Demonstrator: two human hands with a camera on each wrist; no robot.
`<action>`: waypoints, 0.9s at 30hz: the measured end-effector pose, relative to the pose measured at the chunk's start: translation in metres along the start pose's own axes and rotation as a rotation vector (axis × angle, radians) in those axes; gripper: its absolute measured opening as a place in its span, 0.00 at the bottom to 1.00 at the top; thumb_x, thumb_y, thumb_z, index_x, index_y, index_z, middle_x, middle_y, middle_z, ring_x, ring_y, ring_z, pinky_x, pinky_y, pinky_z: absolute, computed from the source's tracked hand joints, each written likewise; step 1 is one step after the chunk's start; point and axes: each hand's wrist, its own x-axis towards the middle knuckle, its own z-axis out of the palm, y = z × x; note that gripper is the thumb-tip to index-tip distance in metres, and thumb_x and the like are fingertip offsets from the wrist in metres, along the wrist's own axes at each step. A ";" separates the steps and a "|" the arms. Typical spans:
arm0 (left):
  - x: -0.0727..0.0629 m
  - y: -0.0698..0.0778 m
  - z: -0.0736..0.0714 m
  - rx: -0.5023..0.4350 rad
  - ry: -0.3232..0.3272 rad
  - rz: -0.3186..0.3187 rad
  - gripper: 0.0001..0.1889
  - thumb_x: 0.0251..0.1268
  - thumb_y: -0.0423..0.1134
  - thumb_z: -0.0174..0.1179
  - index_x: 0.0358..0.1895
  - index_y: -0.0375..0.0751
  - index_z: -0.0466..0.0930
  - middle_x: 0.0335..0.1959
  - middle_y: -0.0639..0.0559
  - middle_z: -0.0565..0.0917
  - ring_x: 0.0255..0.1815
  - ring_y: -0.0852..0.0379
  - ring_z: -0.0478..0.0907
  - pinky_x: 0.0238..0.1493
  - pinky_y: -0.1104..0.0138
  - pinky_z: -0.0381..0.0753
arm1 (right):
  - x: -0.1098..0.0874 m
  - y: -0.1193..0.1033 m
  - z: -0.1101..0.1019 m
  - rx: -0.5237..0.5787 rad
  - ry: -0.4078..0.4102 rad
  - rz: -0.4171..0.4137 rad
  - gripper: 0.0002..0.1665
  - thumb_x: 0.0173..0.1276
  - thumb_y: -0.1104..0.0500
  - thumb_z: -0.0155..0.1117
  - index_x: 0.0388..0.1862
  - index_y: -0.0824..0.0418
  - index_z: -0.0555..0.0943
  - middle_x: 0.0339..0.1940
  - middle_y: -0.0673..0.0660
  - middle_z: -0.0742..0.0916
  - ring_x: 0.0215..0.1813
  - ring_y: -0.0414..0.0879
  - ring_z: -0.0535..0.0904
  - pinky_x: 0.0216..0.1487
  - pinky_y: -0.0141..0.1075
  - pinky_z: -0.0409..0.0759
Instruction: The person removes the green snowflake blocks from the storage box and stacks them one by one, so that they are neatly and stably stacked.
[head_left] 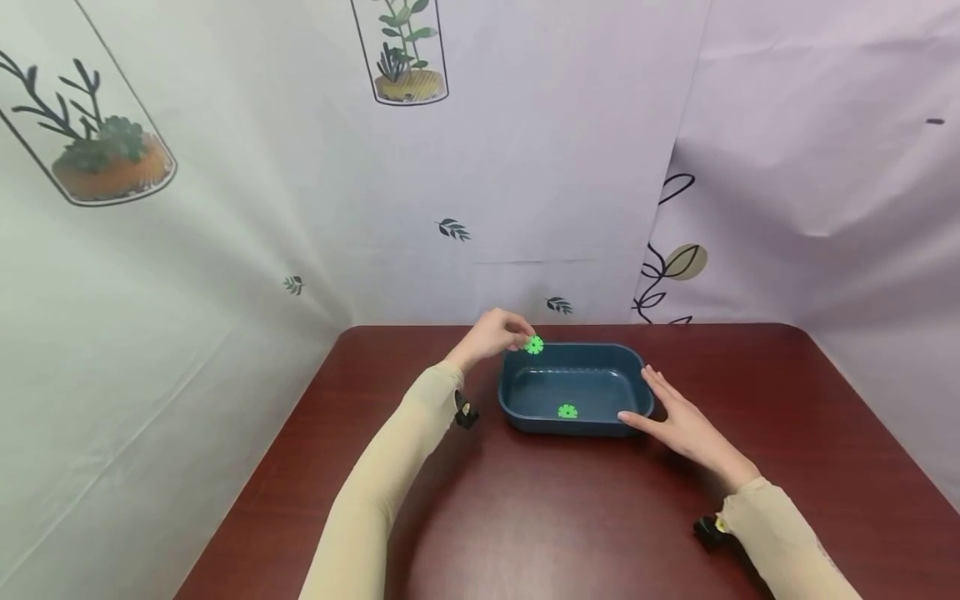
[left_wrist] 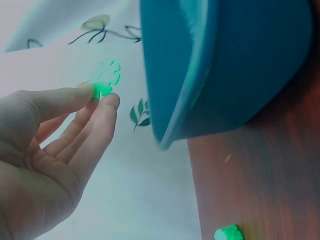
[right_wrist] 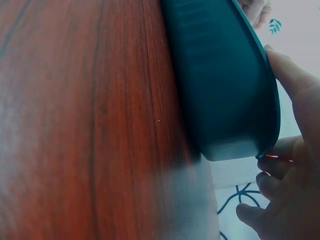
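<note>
A dark blue, deep rectangular tray [head_left: 576, 427] with rounded corners stands near the table's far side. My left hand [head_left: 491, 337] pinches a green notched plastic disc [head_left: 534, 344] between thumb and fingertips, over the tray's far left corner. Another green notched disc [head_left: 567, 412] shows inside the tray by its front wall. Around the tray's right end, my right hand [head_left: 682, 425] is spread, fingers nearly straight. Its thumb [right_wrist: 287, 67] touches the rim, with fingertips at the end wall. In the left wrist view, a small green piece [left_wrist: 229, 233] lies on the table.
The dark red wooden table [head_left: 555, 517] has rounded far corners. A pale cloth printed with plants [head_left: 525, 208] hangs behind and at both sides. Black wrist cameras are strapped beneath both sleeves.
</note>
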 end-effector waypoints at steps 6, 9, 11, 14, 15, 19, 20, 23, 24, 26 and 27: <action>-0.006 -0.010 -0.019 -0.040 0.115 -0.004 0.07 0.69 0.35 0.64 0.45 0.39 0.89 0.40 0.49 0.88 0.35 0.53 0.86 0.41 0.62 0.85 | 0.000 -0.001 0.001 0.002 0.000 -0.003 0.64 0.64 0.30 0.65 0.85 0.55 0.44 0.83 0.67 0.50 0.79 0.71 0.48 0.65 0.75 0.55; -0.012 -0.016 -0.028 -0.063 0.188 -0.013 0.08 0.69 0.36 0.65 0.46 0.40 0.89 0.39 0.49 0.88 0.35 0.53 0.85 0.40 0.62 0.85 | -0.001 -0.001 0.001 0.008 -0.002 -0.009 0.64 0.64 0.30 0.65 0.84 0.55 0.44 0.83 0.67 0.50 0.79 0.71 0.47 0.65 0.75 0.55; -0.016 -0.020 -0.034 -0.081 0.244 -0.024 0.08 0.69 0.36 0.65 0.46 0.40 0.89 0.38 0.48 0.88 0.35 0.53 0.85 0.41 0.61 0.85 | -0.001 -0.002 0.000 0.010 -0.001 -0.014 0.63 0.65 0.30 0.65 0.84 0.55 0.44 0.83 0.67 0.49 0.79 0.71 0.47 0.65 0.75 0.55; -0.021 -0.027 -0.041 -0.113 0.319 -0.045 0.08 0.70 0.35 0.64 0.46 0.38 0.88 0.37 0.45 0.88 0.37 0.49 0.85 0.42 0.59 0.85 | -0.002 -0.002 -0.001 0.011 0.004 -0.017 0.63 0.65 0.31 0.65 0.84 0.55 0.44 0.83 0.67 0.49 0.79 0.71 0.47 0.65 0.75 0.55; -0.022 -0.030 -0.044 -0.123 0.338 -0.055 0.08 0.70 0.34 0.64 0.46 0.37 0.88 0.37 0.44 0.88 0.38 0.47 0.85 0.42 0.59 0.85 | -0.002 -0.002 -0.001 0.011 0.005 -0.017 0.63 0.65 0.31 0.65 0.84 0.55 0.44 0.83 0.67 0.49 0.79 0.71 0.47 0.65 0.75 0.55; -0.027 -0.042 -0.050 -0.142 0.377 -0.106 0.08 0.70 0.33 0.63 0.47 0.35 0.87 0.39 0.42 0.88 0.44 0.38 0.84 0.42 0.59 0.85 | -0.002 -0.001 -0.001 0.009 0.003 -0.012 0.63 0.65 0.31 0.65 0.84 0.56 0.44 0.83 0.67 0.49 0.79 0.71 0.47 0.65 0.75 0.55; -0.029 -0.046 -0.050 -0.146 0.385 -0.123 0.08 0.70 0.33 0.63 0.47 0.35 0.87 0.40 0.42 0.88 0.45 0.36 0.84 0.43 0.59 0.85 | -0.002 -0.001 -0.001 0.008 0.002 -0.011 0.63 0.65 0.31 0.65 0.84 0.56 0.44 0.83 0.67 0.49 0.79 0.71 0.47 0.65 0.75 0.55; -0.033 -0.056 -0.050 -0.145 0.403 -0.169 0.08 0.70 0.33 0.63 0.47 0.34 0.87 0.41 0.41 0.87 0.48 0.34 0.83 0.45 0.55 0.84 | -0.002 0.000 0.000 0.007 0.003 -0.011 0.63 0.65 0.31 0.65 0.84 0.57 0.44 0.83 0.67 0.50 0.79 0.71 0.47 0.65 0.75 0.55; -0.035 -0.059 -0.050 -0.146 0.407 -0.183 0.09 0.70 0.33 0.62 0.47 0.34 0.87 0.42 0.40 0.87 0.48 0.33 0.83 0.46 0.53 0.84 | -0.002 0.000 0.000 0.006 0.005 -0.011 0.63 0.65 0.31 0.65 0.84 0.57 0.45 0.83 0.67 0.50 0.79 0.71 0.47 0.65 0.75 0.55; -0.038 -0.066 -0.047 -0.159 0.413 -0.205 0.09 0.70 0.32 0.62 0.48 0.33 0.86 0.43 0.39 0.87 0.47 0.34 0.83 0.49 0.50 0.83 | -0.002 0.001 0.000 0.005 0.007 -0.011 0.63 0.65 0.31 0.65 0.84 0.57 0.45 0.83 0.67 0.50 0.79 0.71 0.47 0.65 0.75 0.55; -0.040 -0.069 -0.046 -0.160 0.413 -0.211 0.09 0.71 0.32 0.61 0.48 0.32 0.86 0.44 0.38 0.87 0.46 0.35 0.84 0.49 0.49 0.83 | -0.002 0.001 0.000 0.004 0.008 -0.011 0.63 0.65 0.31 0.65 0.84 0.57 0.45 0.83 0.67 0.50 0.79 0.71 0.47 0.65 0.75 0.55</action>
